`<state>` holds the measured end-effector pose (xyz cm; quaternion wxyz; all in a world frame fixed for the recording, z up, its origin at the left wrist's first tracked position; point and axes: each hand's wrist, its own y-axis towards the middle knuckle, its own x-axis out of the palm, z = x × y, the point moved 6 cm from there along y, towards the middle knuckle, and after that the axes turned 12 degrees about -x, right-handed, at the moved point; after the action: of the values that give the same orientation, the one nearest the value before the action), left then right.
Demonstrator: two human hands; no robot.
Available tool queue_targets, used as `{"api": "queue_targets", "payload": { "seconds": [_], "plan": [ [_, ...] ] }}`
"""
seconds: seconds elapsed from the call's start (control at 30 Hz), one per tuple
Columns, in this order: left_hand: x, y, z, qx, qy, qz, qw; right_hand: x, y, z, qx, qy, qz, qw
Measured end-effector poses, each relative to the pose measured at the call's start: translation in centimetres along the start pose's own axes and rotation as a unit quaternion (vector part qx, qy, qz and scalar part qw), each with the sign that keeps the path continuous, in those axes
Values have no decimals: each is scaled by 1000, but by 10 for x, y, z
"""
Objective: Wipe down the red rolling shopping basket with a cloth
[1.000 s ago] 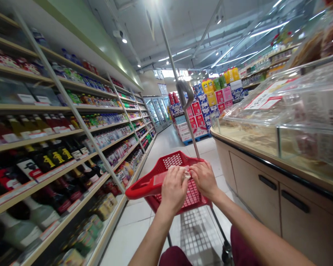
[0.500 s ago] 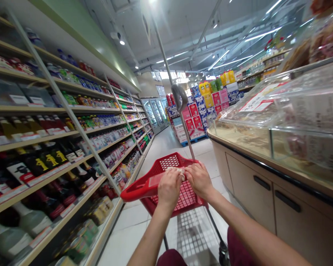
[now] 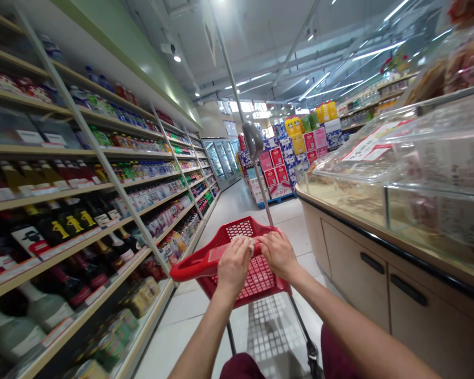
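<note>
Straight ahead is a red plastic shopping cart (image 3: 237, 229) with a holed basket and a red handle (image 3: 197, 266). My left hand (image 3: 234, 266) is closed over the middle of the handle, with a crumpled white wipe or tissue (image 3: 252, 246) showing at its fingers. Close beside it, my right hand (image 3: 278, 253) wraps round the right part of the handle. A grey pole (image 3: 264, 184) with a dark grey fitting rises from the cart's right side. The undersides of both hands are hidden.
Shelves of bottles and cans (image 3: 79, 226) line the left side. On the right runs a curved counter (image 3: 351, 263) with clear plastic covers over packaged food. Stacked drink boxes (image 3: 276, 166) stand ahead on a blue pallet, and glass-door fridges (image 3: 221, 158) farther back.
My left hand has slid a little left along the handle with the white wipe, widening the gap to my right hand. My right hand stays on the handle.
</note>
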<state>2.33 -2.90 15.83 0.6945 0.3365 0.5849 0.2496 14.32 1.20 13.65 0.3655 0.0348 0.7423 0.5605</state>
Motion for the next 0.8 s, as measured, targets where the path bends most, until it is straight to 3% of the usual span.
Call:
{"api": "queue_targets", "payload": {
  "seconds": [0.13, 0.2, 0.3, 0.37, 0.43, 0.57, 0.63, 0.73, 0.8],
  "plan": [
    [-22, -9, -57, -108, 35, 70, 991, 1, 1, 2, 9, 0, 14, 1000],
    [-20, -10, -55, -115, 39, 73, 990, 3, 0, 1, 19, 0, 25, 1000],
    [-5, -9, -19, -35, 19, 40, 998, 3, -2, -1, 15, 0, 26, 1000],
    [-3, -10, -8, 9, 10, 29, 999, 1, -3, -1, 9, 0, 24, 1000],
    [-12, -13, -22, 4, 16, 42, 999, -1, -4, 0, 9, 0, 25, 1000],
    [-33, -15, -61, -81, 48, 108, 990, -1, -5, -2, 26, 5, 41, 999],
    [-24, -11, -47, -72, 49, 100, 991, 0, -4, -4, 36, 9, 47, 998],
    [0, -5, -2, 10, 21, 42, 999, 1, -3, -4, 29, 14, 38, 999],
    [4, -5, 9, 41, 6, 22, 999, 0, -3, -1, 24, 13, 28, 999]
  ]
}}
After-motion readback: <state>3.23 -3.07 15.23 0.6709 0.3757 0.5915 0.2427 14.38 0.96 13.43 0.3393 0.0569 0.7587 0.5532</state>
